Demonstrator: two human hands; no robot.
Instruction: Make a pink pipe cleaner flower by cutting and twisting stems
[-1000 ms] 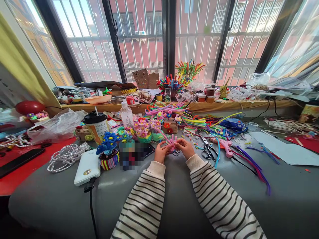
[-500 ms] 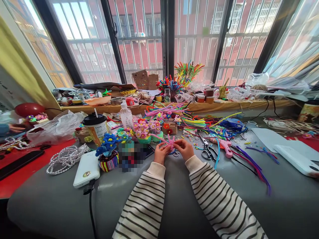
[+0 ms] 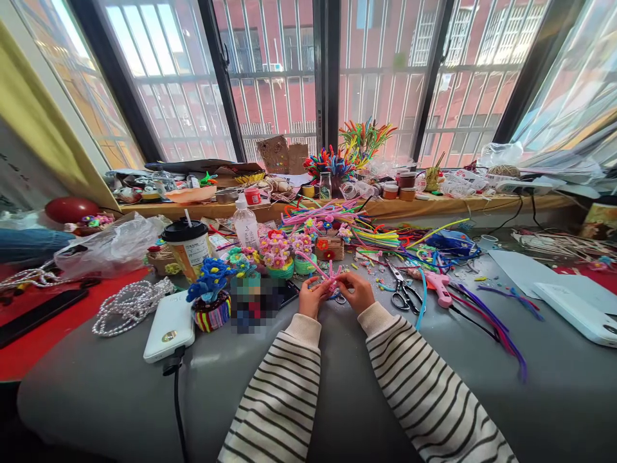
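Both of my hands meet over the grey table around a bundle of pink pipe cleaners (image 3: 331,275), bent into loops with one long end sticking out to the upper left. My left hand (image 3: 313,297) pinches it from the left. From the right, the fingertips of my right hand (image 3: 355,293) close on the same piece. Part of the bundle is hidden behind my fingers. Scissors (image 3: 403,290) with black handles lie to the right of my right hand, beside a light blue pipe cleaner (image 3: 423,299). A pink glue gun (image 3: 441,289) rests beyond them.
Pipe-cleaner flower pots (image 3: 212,296) stand left of my hands, near a white power bank (image 3: 168,326) with a cable, a lidded drink cup (image 3: 187,249) and a clear bottle (image 3: 245,222). Loose pipe cleaners (image 3: 328,215) heap up behind. A phone (image 3: 576,312) lies far right.
My fingers have shifted slightly on the pink pipe cleaners. At the far left, another person's blue sleeve has come further into view. The whole view has moved a little.
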